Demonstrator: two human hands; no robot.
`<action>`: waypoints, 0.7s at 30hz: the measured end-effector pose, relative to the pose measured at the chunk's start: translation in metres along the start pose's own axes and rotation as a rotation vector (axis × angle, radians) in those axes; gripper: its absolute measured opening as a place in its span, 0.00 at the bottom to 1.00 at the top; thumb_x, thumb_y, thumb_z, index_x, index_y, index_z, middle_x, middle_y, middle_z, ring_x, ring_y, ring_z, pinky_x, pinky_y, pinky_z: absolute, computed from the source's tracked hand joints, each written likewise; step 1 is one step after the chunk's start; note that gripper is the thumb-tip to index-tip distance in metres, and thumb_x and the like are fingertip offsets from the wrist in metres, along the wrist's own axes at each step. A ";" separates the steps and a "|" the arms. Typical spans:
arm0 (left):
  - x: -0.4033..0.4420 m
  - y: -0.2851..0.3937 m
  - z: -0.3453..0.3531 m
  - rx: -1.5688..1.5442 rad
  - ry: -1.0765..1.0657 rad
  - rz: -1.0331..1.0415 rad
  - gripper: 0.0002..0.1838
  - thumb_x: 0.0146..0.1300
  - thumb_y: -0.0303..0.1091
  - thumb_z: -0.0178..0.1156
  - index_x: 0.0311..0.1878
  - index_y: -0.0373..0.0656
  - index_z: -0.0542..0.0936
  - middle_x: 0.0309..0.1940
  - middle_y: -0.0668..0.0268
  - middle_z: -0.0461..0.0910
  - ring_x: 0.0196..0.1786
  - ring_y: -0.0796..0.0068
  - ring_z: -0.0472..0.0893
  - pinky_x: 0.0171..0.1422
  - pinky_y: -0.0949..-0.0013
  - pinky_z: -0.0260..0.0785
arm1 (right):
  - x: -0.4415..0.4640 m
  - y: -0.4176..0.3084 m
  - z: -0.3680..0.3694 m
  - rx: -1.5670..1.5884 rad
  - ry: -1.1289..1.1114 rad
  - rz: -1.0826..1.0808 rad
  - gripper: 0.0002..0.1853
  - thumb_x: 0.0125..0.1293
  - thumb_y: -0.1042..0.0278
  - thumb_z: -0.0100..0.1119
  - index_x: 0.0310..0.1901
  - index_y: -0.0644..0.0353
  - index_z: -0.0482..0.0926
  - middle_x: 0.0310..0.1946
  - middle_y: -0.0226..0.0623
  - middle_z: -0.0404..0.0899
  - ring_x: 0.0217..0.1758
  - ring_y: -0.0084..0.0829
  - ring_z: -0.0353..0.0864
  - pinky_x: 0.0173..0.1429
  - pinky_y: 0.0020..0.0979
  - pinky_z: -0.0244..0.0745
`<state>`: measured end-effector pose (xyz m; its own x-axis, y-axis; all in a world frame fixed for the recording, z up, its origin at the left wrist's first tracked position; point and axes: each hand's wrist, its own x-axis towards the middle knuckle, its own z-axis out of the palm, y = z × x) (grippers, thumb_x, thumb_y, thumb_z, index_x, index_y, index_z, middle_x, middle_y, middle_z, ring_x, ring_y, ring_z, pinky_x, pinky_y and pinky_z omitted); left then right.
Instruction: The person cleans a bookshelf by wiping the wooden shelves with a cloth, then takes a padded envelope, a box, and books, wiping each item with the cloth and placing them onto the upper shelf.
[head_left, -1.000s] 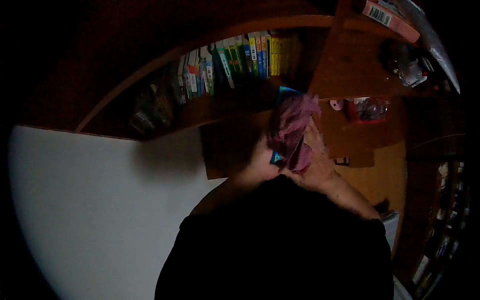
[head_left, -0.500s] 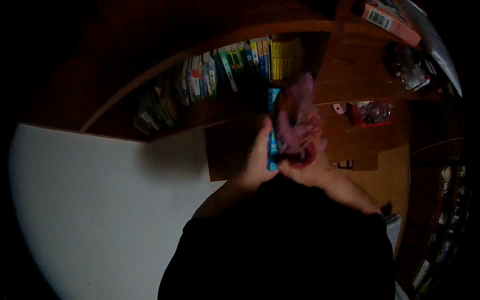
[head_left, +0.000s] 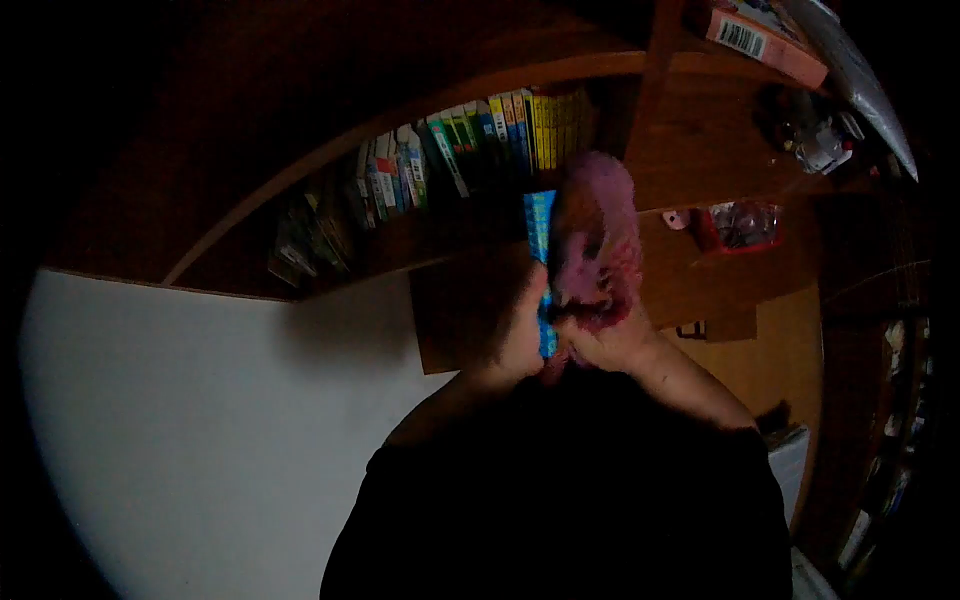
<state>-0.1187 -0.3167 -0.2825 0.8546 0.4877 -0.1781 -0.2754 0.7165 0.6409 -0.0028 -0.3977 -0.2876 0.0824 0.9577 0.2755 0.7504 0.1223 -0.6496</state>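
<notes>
A thin blue book-like item (head_left: 540, 232) stands on edge in my left hand (head_left: 522, 325), its narrow side toward me. Right beside it, my right hand (head_left: 618, 335) holds a crumpled pink-purple cloth (head_left: 600, 215), which covers most of that hand's fingers. The cloth is blurred and lies along the right side of the blue item. Both hands are close together in front of my chest, with their wrists nearly meeting.
A row of books (head_left: 465, 145) stands on the dark wooden shelf (head_left: 400, 258) ahead. To the right are a red container (head_left: 742, 226), a pink box (head_left: 765, 48) and some clutter (head_left: 822, 145). A white surface (head_left: 180, 420) spreads at the left.
The cloth has shifted from across the blue item to its right side, so more of the item's edge shows. Both hands remain close together around these things.
</notes>
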 end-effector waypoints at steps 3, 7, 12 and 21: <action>-0.009 -0.009 -0.009 0.237 -0.006 -0.102 0.32 0.70 0.52 0.40 0.69 0.43 0.53 0.65 0.58 0.61 0.67 0.64 0.62 0.71 0.59 0.53 | 0.009 0.004 -0.013 0.260 0.125 0.191 0.27 0.60 0.52 0.57 0.57 0.57 0.70 0.58 0.44 0.70 0.63 0.45 0.65 0.68 0.41 0.56; -0.012 -0.010 0.007 0.291 -0.103 0.012 0.32 0.69 0.51 0.41 0.70 0.43 0.52 0.65 0.57 0.60 0.68 0.64 0.60 0.73 0.59 0.49 | 0.021 0.023 -0.014 0.363 0.262 0.188 0.24 0.66 0.54 0.52 0.58 0.62 0.69 0.57 0.44 0.70 0.62 0.41 0.66 0.67 0.36 0.56; -0.016 -0.009 -0.015 0.010 -0.021 -0.096 0.31 0.67 0.53 0.47 0.65 0.41 0.63 0.61 0.58 0.67 0.61 0.61 0.69 0.68 0.56 0.59 | 0.019 0.024 -0.030 0.774 0.276 0.673 0.28 0.72 0.49 0.40 0.64 0.62 0.62 0.59 0.37 0.66 0.61 0.31 0.64 0.65 0.33 0.59; -0.014 0.005 -0.005 -0.161 0.092 -0.045 0.33 0.66 0.57 0.46 0.65 0.41 0.62 0.60 0.56 0.69 0.61 0.61 0.71 0.66 0.56 0.62 | -0.004 0.038 -0.015 1.909 0.304 0.322 0.29 0.68 0.47 0.44 0.63 0.60 0.64 0.57 0.41 0.71 0.61 0.38 0.68 0.66 0.37 0.61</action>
<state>-0.1340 -0.3171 -0.2809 0.8260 0.4915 -0.2760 -0.3111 0.8058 0.5039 0.0346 -0.4003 -0.3026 0.2962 0.9546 -0.0326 -0.8691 0.2552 -0.4237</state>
